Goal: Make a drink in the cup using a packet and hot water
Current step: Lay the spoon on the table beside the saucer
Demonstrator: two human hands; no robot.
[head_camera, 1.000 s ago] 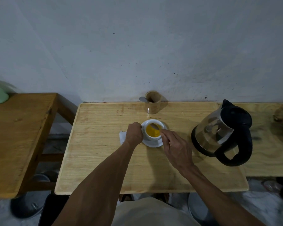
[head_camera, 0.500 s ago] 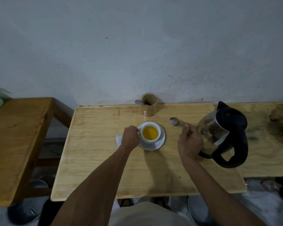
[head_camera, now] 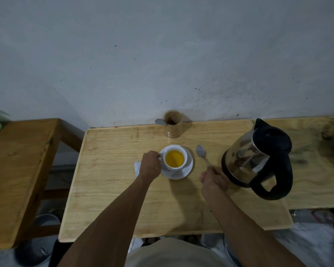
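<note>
Two hands were engaged: the left hand (head_camera: 150,164) gripped the cup (head_camera: 175,158) of yellow drink on its saucer (head_camera: 188,169); the right hand (head_camera: 213,179) pinched the spoon (head_camera: 202,154) beside it. Ideally, the spoon lowered flat, clear of the kettle (head_camera: 258,160).

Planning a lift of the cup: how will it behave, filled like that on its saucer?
Likely spill-prone: the yellow drink sits close to the rim of the white cup. Probably rigid, fragile ceramic. It rests loose on the saucer, so a push may slide it; the left hand is at its side, while the right hand holds the spoon.
</note>
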